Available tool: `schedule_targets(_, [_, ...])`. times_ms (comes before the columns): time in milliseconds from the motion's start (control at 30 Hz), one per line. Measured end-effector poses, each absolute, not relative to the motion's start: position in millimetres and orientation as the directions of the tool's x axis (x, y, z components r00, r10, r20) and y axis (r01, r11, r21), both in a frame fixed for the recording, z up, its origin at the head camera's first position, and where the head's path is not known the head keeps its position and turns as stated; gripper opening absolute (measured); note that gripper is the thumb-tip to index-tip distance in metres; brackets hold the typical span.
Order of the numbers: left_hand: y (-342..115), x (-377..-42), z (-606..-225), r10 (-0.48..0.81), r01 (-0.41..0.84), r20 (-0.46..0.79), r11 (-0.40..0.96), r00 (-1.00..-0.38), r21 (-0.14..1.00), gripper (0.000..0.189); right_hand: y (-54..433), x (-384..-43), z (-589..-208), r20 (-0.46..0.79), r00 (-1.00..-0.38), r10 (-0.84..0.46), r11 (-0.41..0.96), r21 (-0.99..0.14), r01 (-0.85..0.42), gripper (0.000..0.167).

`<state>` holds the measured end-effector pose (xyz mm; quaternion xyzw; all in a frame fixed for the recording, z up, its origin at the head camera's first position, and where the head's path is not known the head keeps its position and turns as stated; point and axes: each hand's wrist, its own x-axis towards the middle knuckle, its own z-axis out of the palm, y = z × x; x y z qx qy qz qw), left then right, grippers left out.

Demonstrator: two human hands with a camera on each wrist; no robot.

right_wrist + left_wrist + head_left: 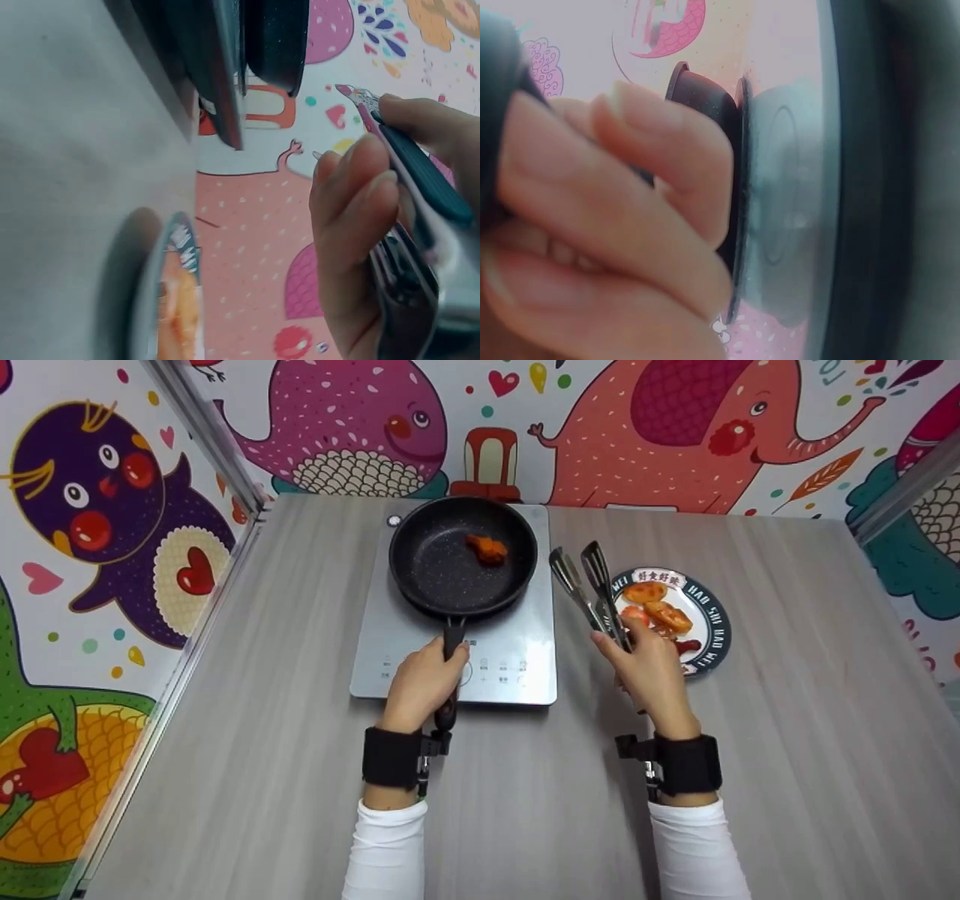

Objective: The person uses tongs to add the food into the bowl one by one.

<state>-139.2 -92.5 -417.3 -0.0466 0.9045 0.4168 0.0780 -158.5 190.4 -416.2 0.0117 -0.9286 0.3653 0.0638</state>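
Note:
My left hand (424, 682) grips the black handle (454, 636) of a dark speckled frying pan (435, 574). The pan sits on a silver induction cooktop (525, 637), with one orange-brown chicken drumstick (489, 550) lying right of its middle. Curled fingers (630, 210) fill much of the left wrist view, the pan's side showing behind them. In my right hand (654, 671) is a pair of metal tongs (577, 585), their two tips apart and pointing away from me, between pan and plate. Thumb and fingers hold the dark grip (424, 169) of the tongs.
A dark-rimmed plate (718, 626) with several pieces of food, among them browned pieces (667, 616), stands to the right, partly behind my right hand. Cartoon-printed panels (585, 427) close off the back and both sides of the grey wooden table (540, 802).

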Motion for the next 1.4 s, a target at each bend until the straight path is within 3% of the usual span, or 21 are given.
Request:
schedule_targets(833, [-92.5,-139.2,-414.2,-0.033,-0.165,-0.196,0.683,-0.980,0.711,0.035,257.2,-153.5,-406.7,-0.036,-0.988,0.149,0.570,-0.813,0.116,0.059])
schedule_targets(967, [-91.6,-140.1,-413.8,-0.030,-0.163,-0.197,0.689,-0.980,0.706,0.035,270.0,-151.1,-404.0,-0.067,-0.982,0.178,0.574,-0.804,0.159,0.063])
schedule_targets(1200, [-89.4,-140.5,-416.3,-0.035,-0.174,-0.206,0.681,-0.978,0.711,0.035,293.4,-147.1,-403.0,-0.098,-0.975,0.197,0.627,-0.752,0.202,0.082])
schedule_targets(1400, [-86.6,-141.2,-417.8,-0.029,-0.169,-0.204,0.677,-0.979,0.716,0.033,309.7,-143.6,-409.4,-0.133,-0.973,0.190,0.638,-0.736,0.225,0.075])
